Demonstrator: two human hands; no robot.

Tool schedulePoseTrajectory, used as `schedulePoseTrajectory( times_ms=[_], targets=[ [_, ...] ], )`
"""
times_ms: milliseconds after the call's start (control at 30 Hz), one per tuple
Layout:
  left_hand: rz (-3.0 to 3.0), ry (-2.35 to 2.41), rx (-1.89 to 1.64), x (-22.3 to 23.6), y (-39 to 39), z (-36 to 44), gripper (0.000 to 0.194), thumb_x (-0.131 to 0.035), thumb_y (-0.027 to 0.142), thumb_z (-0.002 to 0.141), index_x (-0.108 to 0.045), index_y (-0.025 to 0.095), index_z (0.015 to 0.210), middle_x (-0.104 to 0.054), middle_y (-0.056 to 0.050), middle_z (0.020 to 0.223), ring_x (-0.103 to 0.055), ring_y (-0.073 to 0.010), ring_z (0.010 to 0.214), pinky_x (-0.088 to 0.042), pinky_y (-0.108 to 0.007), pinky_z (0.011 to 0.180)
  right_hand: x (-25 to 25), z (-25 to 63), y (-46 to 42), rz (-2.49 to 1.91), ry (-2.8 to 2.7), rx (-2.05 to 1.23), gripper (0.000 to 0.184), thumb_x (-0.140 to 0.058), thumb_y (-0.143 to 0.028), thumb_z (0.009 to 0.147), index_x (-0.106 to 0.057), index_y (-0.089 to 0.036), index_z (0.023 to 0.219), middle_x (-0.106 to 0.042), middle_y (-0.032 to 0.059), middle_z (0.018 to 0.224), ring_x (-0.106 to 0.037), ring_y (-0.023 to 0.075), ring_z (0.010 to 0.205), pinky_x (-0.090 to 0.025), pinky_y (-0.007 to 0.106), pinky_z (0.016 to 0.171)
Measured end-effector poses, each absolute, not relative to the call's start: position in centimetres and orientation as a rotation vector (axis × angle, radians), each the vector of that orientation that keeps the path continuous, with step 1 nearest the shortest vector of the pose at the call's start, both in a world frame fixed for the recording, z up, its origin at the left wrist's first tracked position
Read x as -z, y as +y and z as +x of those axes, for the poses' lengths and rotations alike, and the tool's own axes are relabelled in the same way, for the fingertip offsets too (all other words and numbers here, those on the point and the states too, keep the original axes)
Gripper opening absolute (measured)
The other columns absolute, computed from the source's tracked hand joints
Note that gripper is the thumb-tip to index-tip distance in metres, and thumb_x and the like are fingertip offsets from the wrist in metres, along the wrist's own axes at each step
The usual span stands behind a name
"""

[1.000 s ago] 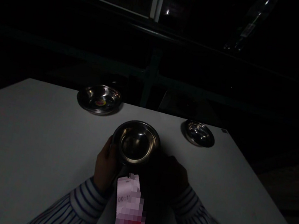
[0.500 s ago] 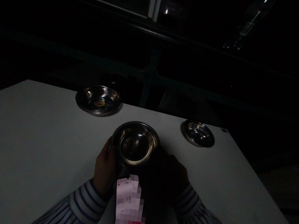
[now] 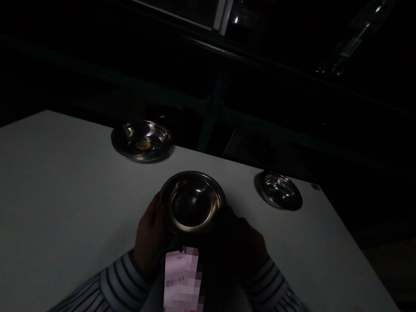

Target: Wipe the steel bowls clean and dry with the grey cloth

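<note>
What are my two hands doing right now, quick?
Left hand: closed on the side of the nearest bowl.
Right hand: by that bowl's other side, too dark to tell whether it grips.

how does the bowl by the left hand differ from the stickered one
The near bowl touches the left hand; the stickered bowl sits untouched farther back on the table. Inside, the stickered bowl bears a yellow sticker; the near bowl shows none. Both look round, shiny and metallic.

Dimly lit white tabletop (image 3: 69,198), pale upright frame (image 3: 225,2) beyond, dark greenish bars (image 3: 213,105) below, deep shadow around
</note>
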State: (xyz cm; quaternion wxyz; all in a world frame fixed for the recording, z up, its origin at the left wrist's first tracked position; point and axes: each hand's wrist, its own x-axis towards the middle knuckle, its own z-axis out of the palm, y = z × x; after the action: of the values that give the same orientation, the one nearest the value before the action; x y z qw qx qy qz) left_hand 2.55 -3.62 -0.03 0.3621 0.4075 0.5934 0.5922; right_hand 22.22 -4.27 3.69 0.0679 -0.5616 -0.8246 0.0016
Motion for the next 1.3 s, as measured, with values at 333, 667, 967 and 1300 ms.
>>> schedulePoseTrajectory(
  times_ms=[333, 667, 967, 1300],
  targets=[
    [1.026, 1.494, -1.430, -0.6, -3.6, 2.3, 0.047, -0.042, 0.042, 0.083, -0.050, 0.017, 0.122, -0.062, -0.010, 0.115, -0.059, -0.0232, 0.100, -0.047, -0.034, 0.083, -4.8, 21.4, -1.7, -1.849, -2.491, -0.144, 0.041, -0.047, -0.033, 0.084, -0.046, -0.026, 0.125, -0.061, 0.0065, 0.112, -0.059, 0.0194, 0.086, -0.047, 0.026, 0.064],
    [1.062, 1.475, -1.441, -0.9, -3.7, 2.1, 0.043, -0.045, 0.041, 0.082, -0.054, 0.019, 0.118, -0.063, -0.008, 0.114, -0.057, -0.0230, 0.104, -0.044, -0.035, 0.088, -4.2, 21.6, -1.5, -1.641, -2.520, -0.324, 0.050, -0.049, -0.022, 0.082, -0.037, -0.022, 0.131, -0.057, 0.0077, 0.118, -0.059, 0.0174, 0.090, -0.044, 0.027, 0.077],
    [0.887, 1.309, -1.556, 0.1, -3.6, 2.2, 0.042, -0.056, 0.039, 0.075, -0.058, 0.019, 0.112, -0.065, -0.007, 0.111, -0.057, -0.0248, 0.105, -0.044, -0.038, 0.090, -6.0, 21.4, 1.6, -1.687, -2.566, -0.267, 0.028, -0.040, -0.015, 0.085, -0.054, -0.018, 0.109, -0.062, 0.0052, 0.097, -0.054, 0.0148, 0.077, -0.037, 0.023, 0.068],
    [1.065, 1.381, -1.494, -0.3, -3.0, 1.5, 0.041, -0.059, 0.035, 0.073, -0.059, 0.021, 0.111, -0.064, -0.006, 0.114, -0.056, -0.0252, 0.108, -0.042, -0.040, 0.094, -6.4, 19.8, 5.2, -1.655, -2.768, -0.115, 0.027, -0.042, -0.018, 0.086, -0.056, -0.019, 0.109, -0.062, 0.0067, 0.100, -0.051, 0.0174, 0.081, -0.036, 0.025, 0.070]
  ],
)
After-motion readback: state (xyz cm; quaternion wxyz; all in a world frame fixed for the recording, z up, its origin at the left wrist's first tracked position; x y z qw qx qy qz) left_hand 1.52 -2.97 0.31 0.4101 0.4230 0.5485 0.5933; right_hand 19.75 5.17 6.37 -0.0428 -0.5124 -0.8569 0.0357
